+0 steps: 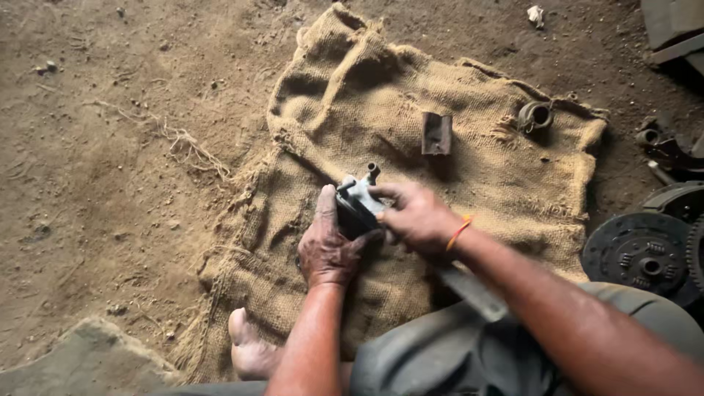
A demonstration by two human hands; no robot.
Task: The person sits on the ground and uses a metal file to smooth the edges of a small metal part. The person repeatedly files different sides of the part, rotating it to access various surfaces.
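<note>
The dirt floor [110, 183] is the biggest thing here, brown and dusty, with bits of loose string on it. On it lies a big burlap sack [513, 191], spread out flat like a mat, with frayed edges. The person sits at its near edge, one bare foot [248, 350] resting on the sack.

At the right side, off the sack, sits a round dark clutch disc [640, 253] with a hole in the middle, and more dark metal parts lie just behind it.

In the middle of the sack, both hands hold one small grey metal part [357, 199] with little pegs sticking up. The left hand [328, 246] wraps around it from below, fingers closed on it, thumb up along its side. The right hand [416, 217] grips it from the right, fingertips pinched on its top. A flat grey metal bar [473, 293] lies under the right forearm.

I think the work is somewhere in the middle: the part is off the ground and being handled, while two other pieces wait untouched farther back on the sack, a small rusty channel-shaped piece [436, 133] and a short metal ring [535, 115].

No packages, labels or signs show anywhere.
</note>
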